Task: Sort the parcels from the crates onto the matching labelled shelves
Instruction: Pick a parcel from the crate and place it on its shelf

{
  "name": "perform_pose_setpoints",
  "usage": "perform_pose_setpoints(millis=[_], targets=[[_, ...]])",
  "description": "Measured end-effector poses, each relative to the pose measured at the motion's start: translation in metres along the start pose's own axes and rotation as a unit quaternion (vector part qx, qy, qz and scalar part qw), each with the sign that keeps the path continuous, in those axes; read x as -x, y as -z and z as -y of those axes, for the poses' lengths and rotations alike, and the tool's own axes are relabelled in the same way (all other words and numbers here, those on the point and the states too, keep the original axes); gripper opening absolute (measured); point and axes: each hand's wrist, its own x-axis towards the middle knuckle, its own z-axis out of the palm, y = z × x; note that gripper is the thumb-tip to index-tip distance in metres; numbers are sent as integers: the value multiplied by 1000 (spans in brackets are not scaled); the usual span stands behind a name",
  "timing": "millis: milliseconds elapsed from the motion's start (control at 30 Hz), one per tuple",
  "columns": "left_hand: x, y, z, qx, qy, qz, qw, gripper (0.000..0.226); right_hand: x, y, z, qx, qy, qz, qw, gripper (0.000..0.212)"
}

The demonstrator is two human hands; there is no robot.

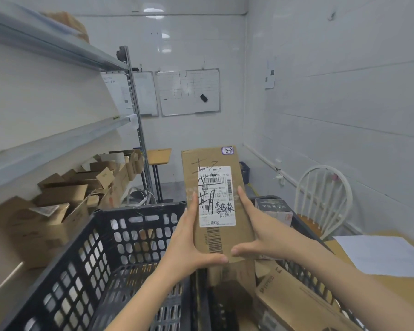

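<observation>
I hold a long brown cardboard parcel (213, 161) up in front of me, above the two black crates. It carries a white shipping label and a small sticker marked 2-2 at its top right corner. My left hand (189, 240) grips its left edge with the thumb under the lower end. My right hand (256, 230) grips its right edge the same way. The left black crate (101, 254) looks empty through its slotted walls. The right black crate (320, 280) holds more cardboard parcels (294, 299).
A metal shelf unit (65, 137) stands at left, its lowest level piled with brown boxes (65, 199). A white chair (323, 199) stands at right beside a table with paper (378, 254). Whiteboards (189, 91) hang on the far wall, with a small desk (158, 156) below.
</observation>
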Motion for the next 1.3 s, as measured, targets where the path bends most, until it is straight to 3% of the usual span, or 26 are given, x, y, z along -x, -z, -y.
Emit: perform_pose_setpoints(millis=[367,567,867,1300], targets=[[8,27,-38,-213,41,6,976,155,0,7,30,43,44,-38,997,143],[34,30,-76,-239,91,-38,966,155,16,26,48,63,77,-27,995,145],[117,57,-148,-262,152,-150,941,153,61,36,103,18,227,-29,973,143],[328,101,-238,-302,251,-324,861,144,178,-9,243,-68,415,17,907,136]])
